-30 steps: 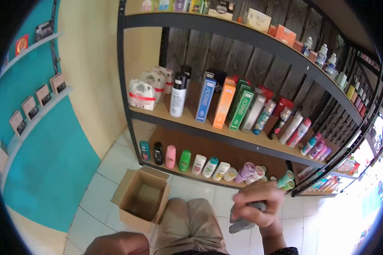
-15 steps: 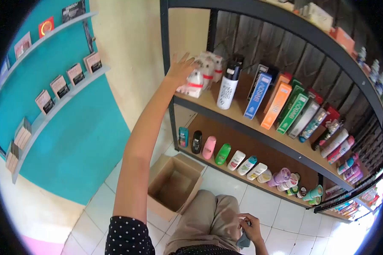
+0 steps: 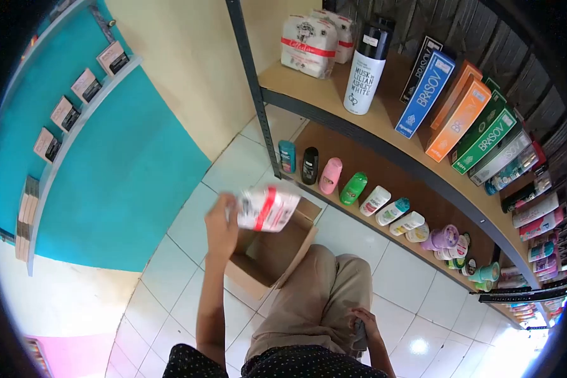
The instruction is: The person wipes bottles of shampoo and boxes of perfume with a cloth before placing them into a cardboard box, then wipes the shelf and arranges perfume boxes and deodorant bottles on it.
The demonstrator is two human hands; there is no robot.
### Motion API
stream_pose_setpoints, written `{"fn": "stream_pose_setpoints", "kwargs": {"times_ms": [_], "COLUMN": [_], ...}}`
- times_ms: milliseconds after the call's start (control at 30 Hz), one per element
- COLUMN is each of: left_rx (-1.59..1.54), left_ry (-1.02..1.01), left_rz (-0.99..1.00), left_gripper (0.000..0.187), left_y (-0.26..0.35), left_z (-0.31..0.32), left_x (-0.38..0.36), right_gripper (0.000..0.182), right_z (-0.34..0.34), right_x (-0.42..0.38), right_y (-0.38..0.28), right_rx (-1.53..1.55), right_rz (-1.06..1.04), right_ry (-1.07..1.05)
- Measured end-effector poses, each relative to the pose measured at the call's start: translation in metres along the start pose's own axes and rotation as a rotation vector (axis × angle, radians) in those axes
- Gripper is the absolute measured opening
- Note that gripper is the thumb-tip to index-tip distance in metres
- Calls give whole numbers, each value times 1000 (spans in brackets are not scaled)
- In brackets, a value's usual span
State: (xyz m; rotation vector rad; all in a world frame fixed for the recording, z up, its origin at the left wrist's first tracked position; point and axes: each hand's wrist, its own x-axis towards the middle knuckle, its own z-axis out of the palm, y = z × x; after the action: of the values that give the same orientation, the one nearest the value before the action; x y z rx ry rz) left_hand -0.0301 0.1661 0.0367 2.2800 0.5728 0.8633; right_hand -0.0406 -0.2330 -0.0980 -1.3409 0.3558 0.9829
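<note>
My left hand (image 3: pixel 222 228) is closed on one end of a white soft pack with a red band (image 3: pixel 269 209), slightly blurred. The pack is tilted over the open cardboard box (image 3: pixel 258 285), which stands on the floor in front of my knees; the visible part of its inside shows only bare cardboard. Two similar white packs (image 3: pixel 309 47) stand at the left end of the upper shelf. By my right thigh, my right hand (image 3: pixel 368 322) is closed around a grey, cloth-like item (image 3: pixel 360 335), partly hidden by the fingers.
A black-framed shelf rack (image 3: pixel 334 112) holds a white-and-black spray can (image 3: pixel 364 75), blue, orange and green boxes, and several bottles on the lower level. To the left, wall shelves (image 3: pixel 75 135) carry small boxes. White tiles (image 3: pixel 186 264) cover the floor.
My left hand has come down from the upper shelf with a white pack and is now over the box. The view has tipped downward. My right hand stays near my thigh.
</note>
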Motion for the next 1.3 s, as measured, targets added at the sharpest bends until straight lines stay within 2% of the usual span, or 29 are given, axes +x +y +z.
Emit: {"fn": "stream_pose_setpoints", "kwargs": {"times_ms": [100, 133, 200, 233, 300, 467, 533, 633, 700, 767, 867, 900, 933, 967, 1033, 1067, 1133, 1167, 1233, 1300], "left_rx": [170, 166, 264, 259, 441, 518, 534, 631, 514, 272, 94, 60, 154, 146, 345, 346, 576, 580, 626, 674], "left_ry": [-211, -218, -525, -531, -642, -771, -810, -784, -553, -235, 157, 136, 75, 163, 201, 211, 42, 46, -171, -199], "left_rz": [-90, -85, -205, -196, -216, -248, -274, -307, -164, 79, 404, 524, 500, 664, 918, 921, 985, 985, 860, 843], "left_gripper": [11, 11, 18, 18, 30, 33, 33, 27, 24, 25, 29, 31, 39, 46, 56, 56, 67, 67, 64, 57], "left_y": [-57, -73, -96, -103, -110, -164, -168, -132, -89, -64, 24, 47, 65, 88, 110, 114, 115, 117, 119, 123], "left_z": [34, 46, 67, 78, 97, 138, 144, 133, 117, 111, 79, 69, 63, 61, 68, 72, 80, 78, 76, 66], "left_x": [-51, -62, -72, -76, -80, -88, -90, -69, -45, -2, 102, 142, 176, 208, 272, 296, 328, 333, 338, 329], "right_gripper": [22, 22, 24, 24, 25, 26, 27, 27, 29, 29, 26, 22, 22, 21, 20, 21, 22, 22, 22, 23], "right_z": [-4, -4, -3, -5, -9, -2, -2, -4, -9, -9, -19, -23, -22, -19, -13, -10, -13, -12, -17, -10], "right_x": [23, 23, 23, 22, 21, 22, 19, 17, 20, 23, 35, 41, 42, 35, 29, 26, 30, 32, 37, 30], "right_y": [28, 27, 20, 20, 18, 20, 18, 8, 11, 18, 42, 46, 45, 41, 31, 29, 33, 36, 41, 31], "right_rx": [-108, -102, -40, -34, -25, -6, -9, -24, -83, -31, -16, -58, -58, -6, 43, 37, 29, 57, 86, 81], "right_rz": [-71, -71, -15, -19, 17, -61, -100, -24, 72, 41, -17, -49, -62, -23, 4, 30, 53, 5, -43, 54], "right_ry": [16, 23, 27, 37, -41, 26, 62, -3, -22, 11, 28, 20, 15, 29, 40, 45, 45, 31, 14, 42]}}
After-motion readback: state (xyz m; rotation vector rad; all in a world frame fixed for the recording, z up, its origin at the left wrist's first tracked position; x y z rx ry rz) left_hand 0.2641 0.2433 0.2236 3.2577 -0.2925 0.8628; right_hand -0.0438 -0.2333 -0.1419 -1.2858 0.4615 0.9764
